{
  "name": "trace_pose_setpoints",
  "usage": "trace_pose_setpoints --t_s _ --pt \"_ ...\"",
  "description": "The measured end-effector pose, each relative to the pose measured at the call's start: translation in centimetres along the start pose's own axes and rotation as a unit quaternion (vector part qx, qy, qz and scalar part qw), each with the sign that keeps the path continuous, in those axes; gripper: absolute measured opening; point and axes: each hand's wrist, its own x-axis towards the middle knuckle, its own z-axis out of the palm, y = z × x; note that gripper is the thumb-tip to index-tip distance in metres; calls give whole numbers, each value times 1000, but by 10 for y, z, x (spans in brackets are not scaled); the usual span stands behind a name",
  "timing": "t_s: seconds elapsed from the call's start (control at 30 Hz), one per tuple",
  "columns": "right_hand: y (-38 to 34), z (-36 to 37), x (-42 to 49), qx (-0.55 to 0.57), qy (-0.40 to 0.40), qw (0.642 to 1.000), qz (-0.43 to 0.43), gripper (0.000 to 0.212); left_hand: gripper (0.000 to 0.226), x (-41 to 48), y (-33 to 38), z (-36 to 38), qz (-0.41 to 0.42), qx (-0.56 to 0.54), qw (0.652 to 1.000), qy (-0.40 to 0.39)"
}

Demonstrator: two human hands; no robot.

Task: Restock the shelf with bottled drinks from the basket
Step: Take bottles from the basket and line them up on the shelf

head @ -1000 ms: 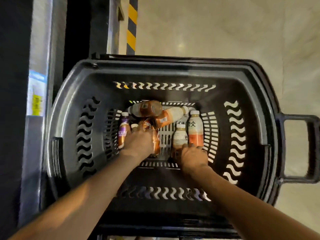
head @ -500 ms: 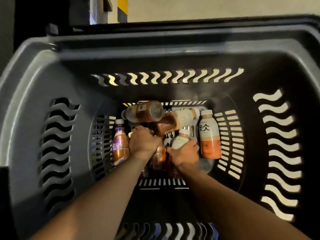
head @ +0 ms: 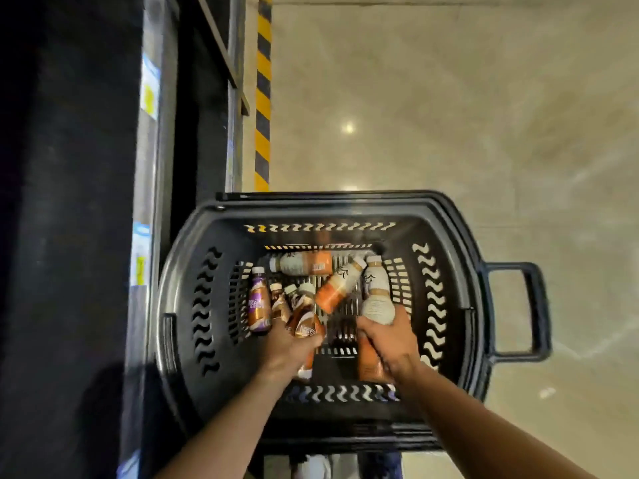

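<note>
A black plastic basket (head: pixel 446 257) stands on the floor with several bottled drinks in it. My left hand (head: pixel 287 347) grips brown coffee bottles (head: pixel 304 323) near the basket's left side, lifted a little. My right hand (head: pixel 390 340) holds a white-and-orange bottle (head: pixel 377 302), and an orange bottle base (head: pixel 368 366) shows below the palm. A purple-labelled bottle (head: pixel 259 305) lies at the left. Two more white-and-orange bottles, one (head: pixel 304 263) at the back and one (head: pixel 337 286) slanted in the middle, lie loose on the basket floor.
A dark shelf unit (head: pixel 69 202) with price tags (head: pixel 149 88) on its edge runs along the left. A yellow-and-black striped post (head: pixel 262 98) stands behind the basket. The basket's handle (head: pixel 532 312) sticks out to the right over the beige tiled floor (head: pixel 449 115).
Both hands have closed on bottles and risen from the basket floor. The camera has pulled back and up, so the basket looks smaller and the shelf edge is in view again.
</note>
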Motion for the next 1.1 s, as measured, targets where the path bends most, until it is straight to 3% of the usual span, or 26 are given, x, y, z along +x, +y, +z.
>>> trace_pose_setpoints --t_s 0.13,0.23,0.33,0.5,0.6,0.83,1.1 --pt "-69 -59 -107 -54 -28 997 -52 44 58 -133 60 -32 -1 -81 997 -9" --pt "-129 -102 -191 -74 -43 989 -123 26 54 -228 103 -58 46 -101 994 0" --pt "-183 -140 -279 -84 -52 981 -167 45 39 -317 142 -84 74 -133 988 4" --pt "-246 -187 -396 -50 -50 972 -223 62 42 -440 182 -126 122 -192 974 2" --pt "-265 -209 -456 -4 -55 968 -247 70 42 -503 189 -145 155 -227 961 12" --pt "-275 -231 -545 23 -92 941 -324 48 35 -622 186 -170 228 -319 916 85" --pt "-295 -224 -626 -54 -210 868 -447 38 45 -719 145 -184 255 -433 837 215"
